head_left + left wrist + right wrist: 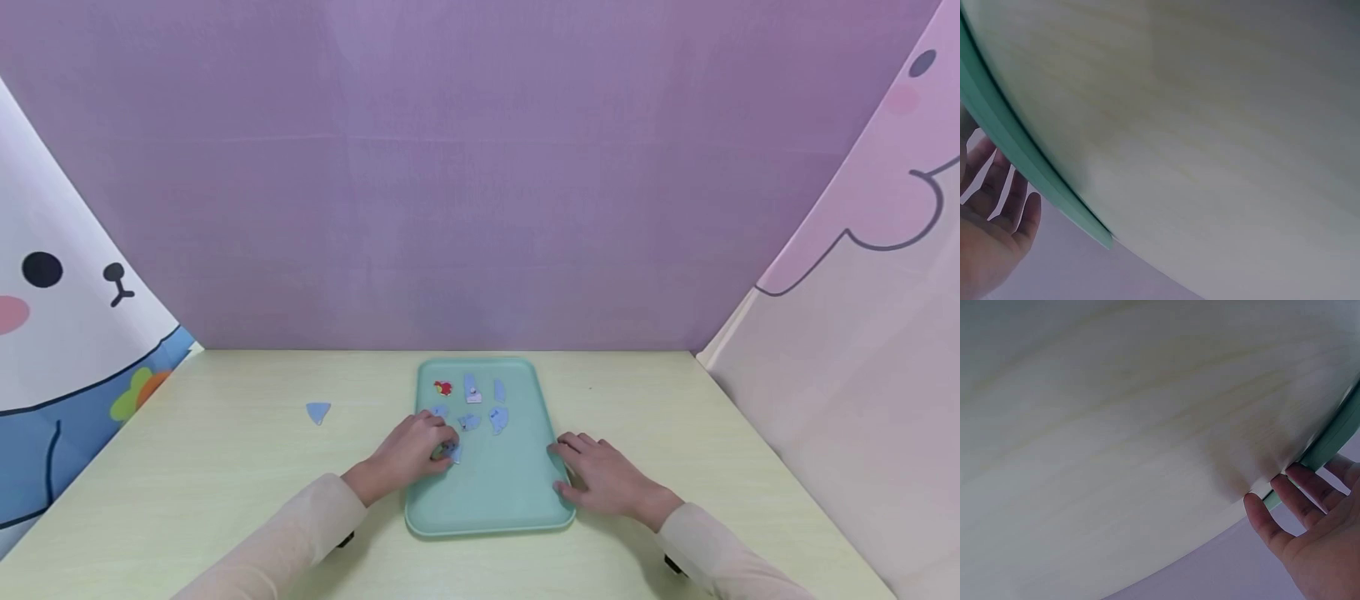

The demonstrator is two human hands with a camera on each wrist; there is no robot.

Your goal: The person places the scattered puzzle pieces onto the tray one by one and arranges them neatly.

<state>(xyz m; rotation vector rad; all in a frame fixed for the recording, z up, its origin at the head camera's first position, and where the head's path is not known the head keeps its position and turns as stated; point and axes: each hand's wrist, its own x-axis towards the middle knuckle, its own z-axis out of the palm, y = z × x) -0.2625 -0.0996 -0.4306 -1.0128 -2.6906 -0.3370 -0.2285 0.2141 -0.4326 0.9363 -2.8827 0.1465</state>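
Observation:
On a light green tray [498, 504] lie several small flat puzzle pieces, mostly pale blue with printed bits. My left hand [411, 450] is over the tray's left side, its thumb and forefinger around a multicoloured puzzle piece [443, 451], which they partly cover. A pale blue piece [457, 455] shows just beyond those fingertips. In the left wrist view the left hand [994, 231] has its fingers spread past the tray rim [1041, 169]. At the tray's right edge my right hand [607, 479] rests with fingers loosely bent, fingertips at the rim.
Farther up the tray lie a red piece [443, 388], a tall blue piece [472, 388], a narrow blue piece [499, 390] and two irregular pieces. A blue triangular piece [318, 412] sits on the table [247, 467] left of the tray. A purple backdrop [450, 208] stands behind.

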